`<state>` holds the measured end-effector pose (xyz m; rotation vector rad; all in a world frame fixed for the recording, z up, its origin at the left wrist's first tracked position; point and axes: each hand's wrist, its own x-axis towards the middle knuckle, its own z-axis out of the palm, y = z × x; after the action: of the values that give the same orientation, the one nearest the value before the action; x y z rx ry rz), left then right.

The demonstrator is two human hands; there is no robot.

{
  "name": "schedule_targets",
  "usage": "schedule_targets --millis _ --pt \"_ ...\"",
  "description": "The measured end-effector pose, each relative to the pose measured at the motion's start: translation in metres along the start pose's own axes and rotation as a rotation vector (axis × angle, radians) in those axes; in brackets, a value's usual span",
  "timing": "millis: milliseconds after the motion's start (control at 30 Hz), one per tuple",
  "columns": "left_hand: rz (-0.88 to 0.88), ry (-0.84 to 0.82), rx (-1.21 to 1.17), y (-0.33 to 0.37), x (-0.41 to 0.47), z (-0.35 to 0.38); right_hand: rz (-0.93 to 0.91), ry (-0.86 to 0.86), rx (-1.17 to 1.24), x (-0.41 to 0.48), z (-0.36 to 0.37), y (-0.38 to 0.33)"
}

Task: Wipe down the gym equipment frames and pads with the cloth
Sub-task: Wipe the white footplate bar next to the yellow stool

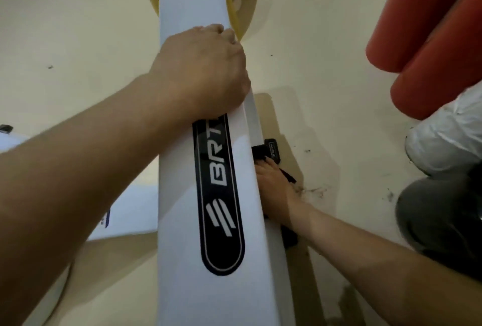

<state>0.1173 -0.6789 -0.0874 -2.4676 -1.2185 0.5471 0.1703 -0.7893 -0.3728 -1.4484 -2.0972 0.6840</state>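
Note:
A white equipment frame beam (187,10) with a black oval logo sticker (221,195) runs up the middle of the view. My left hand (206,70) grips the beam's top, fingers curled over its right edge. Below the beam's right side my right hand (273,190) holds a black cloth (263,152) against the frame's underside; the beam hides most of the fingers and cloth.
A yellow frame part (234,12) stands beyond the beam at the top. Two red foam rollers (427,38) hang at the right, above a white plastic-wrapped pad (448,138) and my dark-clothed knee (440,216). Another white frame part (130,216) lies left. The floor is cream.

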Motion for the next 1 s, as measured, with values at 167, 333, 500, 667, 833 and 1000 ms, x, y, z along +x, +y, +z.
schedule_targets --millis 167,333,500,667,833,1000 --pt "0.157 -0.167 0.069 0.017 -0.045 -0.007 -0.091 -0.039 0.138 -0.032 -0.018 0.010" --pt "0.150 -0.233 0.049 0.023 -0.051 -0.014 0.076 -0.014 0.062 0.006 -0.036 0.008" --pt "0.541 -0.324 0.075 0.041 -0.069 -0.008 0.061 -0.158 0.255 -0.070 -0.028 -0.016" --pt "0.579 -0.293 0.100 0.048 -0.093 -0.014 0.237 -0.191 0.618 -0.140 -0.028 -0.035" --pt "0.286 -0.208 0.075 0.055 -0.121 -0.016 0.180 -0.147 0.597 -0.160 -0.014 -0.043" --pt "0.180 -0.130 0.130 0.055 -0.123 -0.011 0.368 -0.214 0.630 -0.139 -0.019 -0.038"
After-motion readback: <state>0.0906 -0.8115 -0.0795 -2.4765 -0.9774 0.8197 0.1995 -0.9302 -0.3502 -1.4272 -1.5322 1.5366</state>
